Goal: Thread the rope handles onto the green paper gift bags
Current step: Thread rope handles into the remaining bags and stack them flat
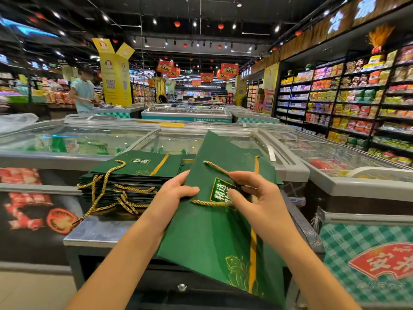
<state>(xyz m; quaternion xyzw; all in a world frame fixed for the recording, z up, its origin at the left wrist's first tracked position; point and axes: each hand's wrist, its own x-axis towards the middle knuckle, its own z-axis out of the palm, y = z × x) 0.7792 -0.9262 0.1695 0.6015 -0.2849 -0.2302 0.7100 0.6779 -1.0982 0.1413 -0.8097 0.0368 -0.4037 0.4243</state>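
Held flat and tilted over the near edge of a metal-topped table (98, 229): one green paper gift bag (214, 231), bottom end toward the camera, mouth end away. Gripped at its left edge by the left hand (176, 193), thumb laid across the front face, fingers curled behind. Covered over the printed label by the right hand (254, 193), fingers bent, thumb and fingertips pinching a gold rope handle (210, 203); exact pinch point hard to make out, seemingly just beside the label. One stretch of that rope slanting down from the upper face into the right fingers, another lying across the face from below the left thumb to under the right thumb.

Just left of the held bag, on the same table: a stack of green bags (134, 173), lying flat, with loose rope handles (100, 198) spilling over its near side and off the table edge.

Behind the table, glass-lidded freezer chests (89, 139) in rows. Along the right, stocked shelves (357, 97) of coloured packets. Far left, a person (82, 92) in a pale blue top standing at another chest.
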